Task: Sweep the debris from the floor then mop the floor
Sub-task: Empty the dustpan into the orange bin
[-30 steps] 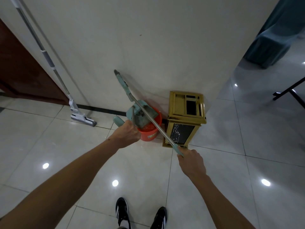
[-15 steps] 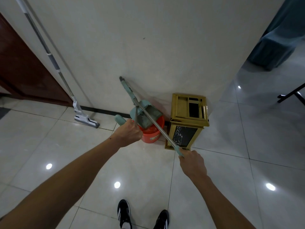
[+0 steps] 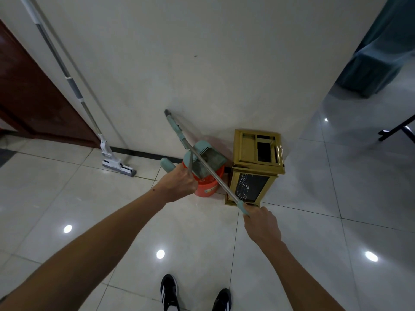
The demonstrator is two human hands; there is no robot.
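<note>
My left hand (image 3: 177, 184) is closed on the handle of a teal dustpan (image 3: 205, 159). The pan is tipped over a small orange bucket (image 3: 207, 187) that stands against the wall. My right hand (image 3: 261, 225) grips the teal lower end of a long metal broom pole (image 3: 213, 173). This pole slants up and left across the dustpan to a teal sleeve near the wall; its head does not show. A white flat mop (image 3: 119, 167) leans on the wall at the left, its head resting on the tiles.
A gold-framed bin (image 3: 256, 169) with a dark marble panel stands right of the bucket at the wall's corner. A brown door (image 3: 27, 97) is far left. A teal-draped table (image 3: 381, 52) and black table leg (image 3: 397, 127) are at right. My black shoes (image 3: 193, 295) are at bottom on glossy tiles.
Almost nothing. Both hands keep their holds, and the dustpan stays tipped over the orange bucket while the view drifts slightly.
</note>
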